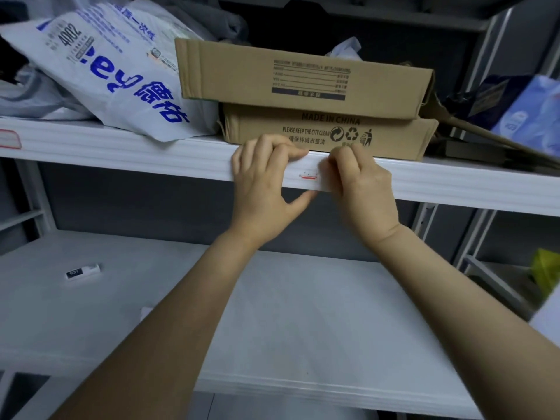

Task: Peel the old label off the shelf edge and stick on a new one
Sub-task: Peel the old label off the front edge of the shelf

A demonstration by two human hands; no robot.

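The white shelf edge [151, 157] runs across the middle of the view. Both hands are on it, below the cardboard boxes. My left hand [263, 180] grips the edge, with curled fingers on top and the thumb underneath. My right hand [360, 183] has its fingertips curled against the edge just to the right. Between the hands, a small red-lined label remnant [308, 176] shows on the edge; my right fingers hide its right end. Another red-bordered label [9, 138] sits on the same edge at far left.
Two flattened cardboard boxes [303, 77] are stacked on the upper shelf, beside a white bag with blue print [100, 65]. A small black-and-white tube [82, 271] lies on the lower shelf [303, 313]. Grey uprights stand at right, with a green object [545, 271] behind.
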